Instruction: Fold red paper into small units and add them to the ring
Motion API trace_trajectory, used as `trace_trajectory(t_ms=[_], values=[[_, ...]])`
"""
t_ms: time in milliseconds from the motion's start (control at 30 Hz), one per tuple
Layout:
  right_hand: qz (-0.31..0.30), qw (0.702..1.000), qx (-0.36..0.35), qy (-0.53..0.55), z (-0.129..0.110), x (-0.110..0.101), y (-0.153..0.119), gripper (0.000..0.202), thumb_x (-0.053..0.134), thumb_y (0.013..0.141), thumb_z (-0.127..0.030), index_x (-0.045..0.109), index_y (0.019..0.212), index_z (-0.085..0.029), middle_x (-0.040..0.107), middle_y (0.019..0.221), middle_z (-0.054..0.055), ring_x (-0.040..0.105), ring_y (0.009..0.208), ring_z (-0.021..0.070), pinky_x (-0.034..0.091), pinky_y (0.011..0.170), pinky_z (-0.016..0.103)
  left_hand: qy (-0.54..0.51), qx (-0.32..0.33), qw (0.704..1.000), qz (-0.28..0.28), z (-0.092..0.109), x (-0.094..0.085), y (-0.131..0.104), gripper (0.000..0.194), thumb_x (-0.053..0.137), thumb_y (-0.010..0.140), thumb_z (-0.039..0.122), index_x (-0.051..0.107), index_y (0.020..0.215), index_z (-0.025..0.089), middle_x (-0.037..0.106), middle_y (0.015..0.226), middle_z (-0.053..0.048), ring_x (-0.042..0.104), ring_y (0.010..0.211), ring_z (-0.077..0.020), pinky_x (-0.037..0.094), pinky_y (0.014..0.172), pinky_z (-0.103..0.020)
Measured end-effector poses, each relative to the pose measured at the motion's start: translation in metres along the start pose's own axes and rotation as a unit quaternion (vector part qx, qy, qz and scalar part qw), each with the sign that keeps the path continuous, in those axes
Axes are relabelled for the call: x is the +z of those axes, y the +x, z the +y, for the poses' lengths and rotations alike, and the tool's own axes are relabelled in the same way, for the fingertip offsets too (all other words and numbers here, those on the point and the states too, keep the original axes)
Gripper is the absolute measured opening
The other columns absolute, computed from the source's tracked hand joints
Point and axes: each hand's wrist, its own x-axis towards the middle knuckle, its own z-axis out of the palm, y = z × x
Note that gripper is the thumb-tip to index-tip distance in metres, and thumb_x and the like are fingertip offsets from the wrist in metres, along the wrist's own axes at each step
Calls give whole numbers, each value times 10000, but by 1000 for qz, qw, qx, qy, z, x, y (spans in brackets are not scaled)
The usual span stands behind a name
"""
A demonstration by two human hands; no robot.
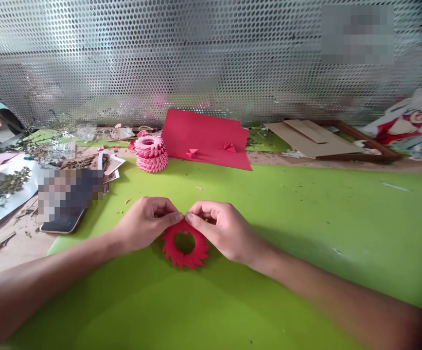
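Observation:
A red folded-paper ring [186, 260] with pointed teeth around its rim hangs over the green sheet [196, 311], gripped along its far edge. My left hand [147, 224] pinches that edge between thumb and forefinger. Close beside it, my right hand [223, 228] pinches the same edge, the two thumbs almost meeting. Fingers hide the top part of the ring. Beyond my hands stands a pink stack of folded-paper rings [151, 155]. Red paper [200, 126] lies to its right, with small folded red pieces [229, 147] on it.
A phone [63, 219] lies at the left, near loose photos [111, 165] and dried plant bits [14, 184]. Cardboard [306, 136] rests on a brown frame [386, 154] at the back right. A perforated metal panel [196, 58] closes off the back.

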Motion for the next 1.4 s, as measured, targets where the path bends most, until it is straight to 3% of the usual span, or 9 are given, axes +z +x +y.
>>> trace_trajectory(t_ms=[533,833,1400], values=[[15,1000,8,2,-1,3,-3,234,542,907,-321,640,768,-161,662,704,33,591,636,147,447,572,246,-22,-26,999,5,4,3,-3,295,590,827,433,670,772,154,672,698,-17,561,612,-140,395,536,-219],[13,1000,1,-4,-3,3,-4,234,544,899,-306,633,742,-156,611,657,16,530,602,131,406,547,241,-17,-32,999,-7,6,1,-5,364,600,820,498,672,777,144,643,671,-15,501,575,-128,350,515,-221],[13,1000,10,2,-2,3,-5,238,544,905,-322,649,769,-157,641,682,32,550,612,142,418,555,250,-23,-22,999,5,4,4,-7,334,610,825,475,668,771,151,644,667,-15,517,577,-130,372,520,-217]])
